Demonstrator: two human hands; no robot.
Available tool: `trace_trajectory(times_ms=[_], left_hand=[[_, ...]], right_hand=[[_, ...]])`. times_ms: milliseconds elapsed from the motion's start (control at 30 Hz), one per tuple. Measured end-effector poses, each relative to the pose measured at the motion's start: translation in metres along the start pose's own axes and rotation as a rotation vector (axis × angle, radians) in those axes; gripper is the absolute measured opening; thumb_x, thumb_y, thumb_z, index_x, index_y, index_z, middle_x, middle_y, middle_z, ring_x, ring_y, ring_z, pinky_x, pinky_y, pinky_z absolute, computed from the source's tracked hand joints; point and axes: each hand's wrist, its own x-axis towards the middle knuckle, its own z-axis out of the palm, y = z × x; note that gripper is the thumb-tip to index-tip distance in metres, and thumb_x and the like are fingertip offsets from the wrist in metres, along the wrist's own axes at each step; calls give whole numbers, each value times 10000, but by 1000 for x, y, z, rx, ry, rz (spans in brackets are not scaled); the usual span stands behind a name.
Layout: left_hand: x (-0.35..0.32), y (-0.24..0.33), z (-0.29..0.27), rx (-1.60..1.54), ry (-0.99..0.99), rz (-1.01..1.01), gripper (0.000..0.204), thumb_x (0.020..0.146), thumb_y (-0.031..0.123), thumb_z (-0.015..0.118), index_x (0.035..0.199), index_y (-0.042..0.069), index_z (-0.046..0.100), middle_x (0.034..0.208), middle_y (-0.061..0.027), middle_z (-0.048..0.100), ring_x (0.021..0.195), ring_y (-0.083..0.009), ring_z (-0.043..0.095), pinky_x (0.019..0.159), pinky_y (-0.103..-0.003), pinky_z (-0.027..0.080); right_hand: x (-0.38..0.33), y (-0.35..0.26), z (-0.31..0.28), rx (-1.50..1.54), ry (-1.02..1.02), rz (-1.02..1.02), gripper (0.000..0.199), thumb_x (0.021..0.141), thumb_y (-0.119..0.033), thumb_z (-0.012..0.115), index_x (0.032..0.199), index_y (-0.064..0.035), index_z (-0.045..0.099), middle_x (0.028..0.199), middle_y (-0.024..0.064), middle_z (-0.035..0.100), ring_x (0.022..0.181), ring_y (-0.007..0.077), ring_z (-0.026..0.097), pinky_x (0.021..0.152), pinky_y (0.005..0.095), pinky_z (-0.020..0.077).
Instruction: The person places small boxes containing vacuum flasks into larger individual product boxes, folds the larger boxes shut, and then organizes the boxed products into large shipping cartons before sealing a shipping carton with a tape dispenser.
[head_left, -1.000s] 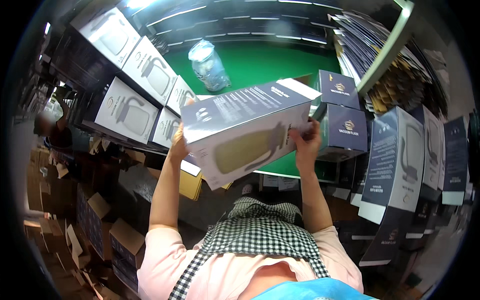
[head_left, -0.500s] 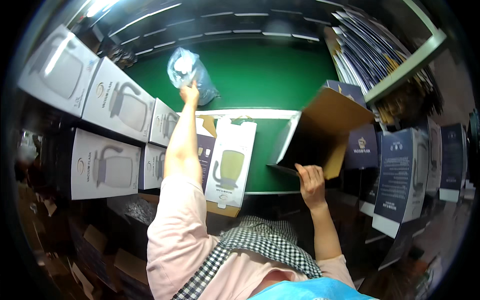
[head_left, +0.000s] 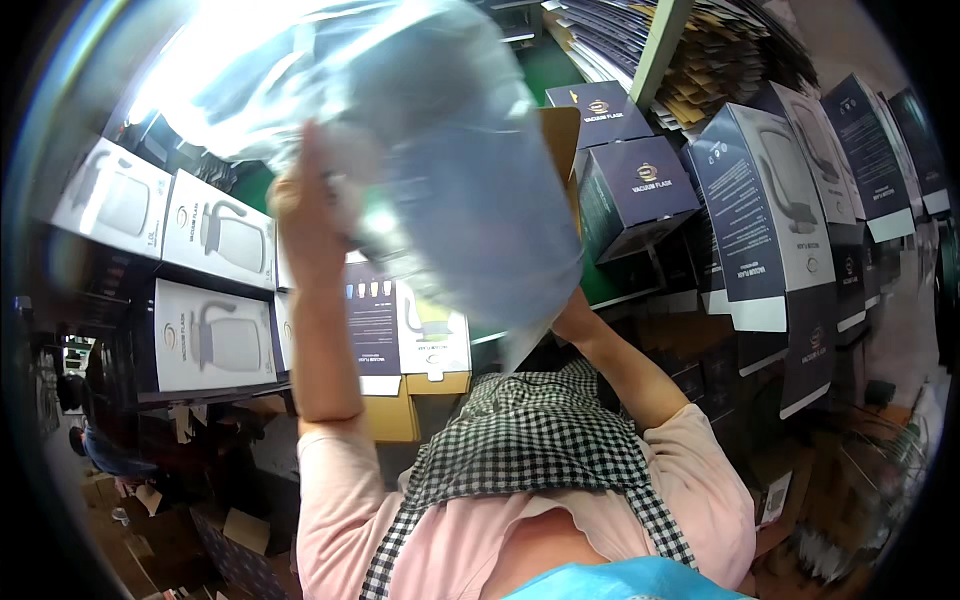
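Both hands — left hand (head_left: 305, 215) clenched on it, right hand (head_left: 572, 322) gripping beneath — lift the large clear-blue plastic-bagged bundle (head_left: 450, 170) overhead; lowering it, I judge, needs steady two-handed support.

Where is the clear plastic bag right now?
In the head view, the clear plastic bag is raised close to the camera, upper centre, held by the left hand, above the checked apron.

White kettle cartons (head_left: 215, 335) stacked left, dark flask boxes (head_left: 637, 195) right.
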Motion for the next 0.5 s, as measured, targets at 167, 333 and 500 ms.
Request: trace_trajectory(times_ms=[167,333,500], left_hand=[[-1,125,65,-633,70,-488,459,875,327,704,644,-41,557,543,-142,549,477,-139,440,466,-326,368],[-96,121,92,-401,-265,-426,446,861,416,655,976,-14,635,927,-258,637,882,-401,621,765,-480,474],[-146,84,90,-130,-384,-121,464,775,292,692,1186,97,599,1344,-309,385,1286,-470,334,1057,-590,215]], right_hand=[[-18,-8,-6,-67,21,-79,257,729,-69,635,982,-30,667,912,75,640,862,237,604,860,391,470],[-14,-8,-15,41,-30,-159,268,746,-86,621,1003,-25,664,938,62,632,912,219,592,881,369,450],[14,3,-77,-235,209,-62,616,794,-360,726,1272,-29,522,1197,128,513,1026,254,554,903,391,445]])
